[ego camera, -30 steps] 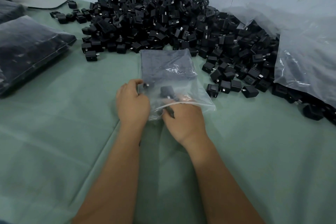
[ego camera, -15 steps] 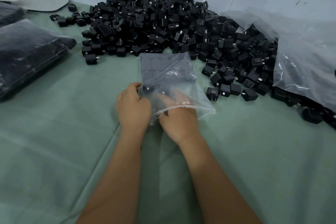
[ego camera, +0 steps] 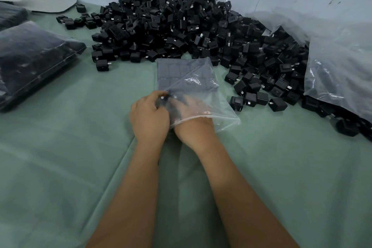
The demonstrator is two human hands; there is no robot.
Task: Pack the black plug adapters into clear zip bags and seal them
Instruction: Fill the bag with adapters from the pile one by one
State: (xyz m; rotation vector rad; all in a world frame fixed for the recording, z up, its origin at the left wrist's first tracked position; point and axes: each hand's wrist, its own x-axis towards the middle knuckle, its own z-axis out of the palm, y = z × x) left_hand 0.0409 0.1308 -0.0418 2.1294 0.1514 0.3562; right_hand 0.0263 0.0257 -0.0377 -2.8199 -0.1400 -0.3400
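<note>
A clear zip bag (ego camera: 193, 78) lies on the green cloth, its far half filled with neat rows of black plug adapters. My left hand (ego camera: 150, 116) pinches the bag's left edge near the open mouth. Inside the bag up to the wrist, my right hand (ego camera: 191, 110) shows blurred through the plastic, with its fingers around a black plug adapter (ego camera: 171, 97) just behind the packed rows. A large heap of loose adapters (ego camera: 181, 26) is piled against the wall beyond the bag.
Filled bags (ego camera: 34, 60) lie stacked at the left. A big clear plastic sack (ego camera: 340, 66) spills adapters at the right. Loose adapters (ego camera: 259, 96) lie scattered just right of the bag. A grey flat sheet (ego camera: 50, 3) sits far left. Green cloth (ego camera: 60, 167) covers the near table.
My right hand has pushed from the bag's mouth deeper inside, carrying the adapter toward the packed rows. My left hand has kept its hold on the bag's left edge.
</note>
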